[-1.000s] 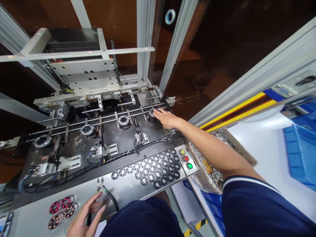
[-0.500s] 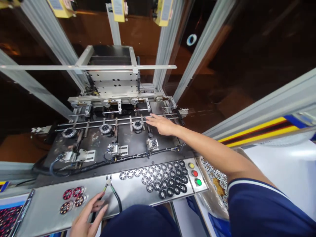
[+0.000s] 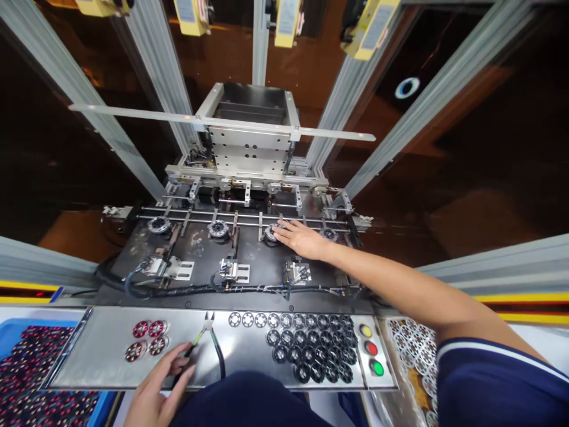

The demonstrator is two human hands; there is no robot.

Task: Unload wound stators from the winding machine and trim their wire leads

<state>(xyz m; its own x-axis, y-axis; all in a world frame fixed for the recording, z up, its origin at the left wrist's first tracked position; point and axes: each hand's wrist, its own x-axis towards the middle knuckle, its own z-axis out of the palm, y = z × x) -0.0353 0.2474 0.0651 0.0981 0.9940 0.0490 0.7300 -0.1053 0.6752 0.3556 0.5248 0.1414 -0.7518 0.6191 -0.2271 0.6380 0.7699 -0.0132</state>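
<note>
My right hand (image 3: 304, 239) reaches over the black machine bed (image 3: 258, 267), fingers stretched out. Its fingertips touch a round toothed part (image 3: 270, 234) seated in the third fixture along the rails. Similar parts sit in the fixtures at the left (image 3: 159, 225), at the middle (image 3: 218, 229) and at the right (image 3: 329, 234). My left hand (image 3: 155, 388) lies on the steel shelf (image 3: 106, 362) near my body. Its fingers are curled loosely round one handle of the small cutters (image 3: 207, 329).
Several black round parts (image 3: 311, 350) lie in rows on the shelf, and a few copper-wound ones (image 3: 146, 339) at its left. Yellow, red and green buttons (image 3: 371, 350) stand at its right end. A blue bin (image 3: 22, 367) and a box of pale parts (image 3: 413, 356) flank it.
My right hand has moved left from the rightmost fixture to the third one. My left hand has stayed on the cutters. The view has swung to face the machine squarely.
</note>
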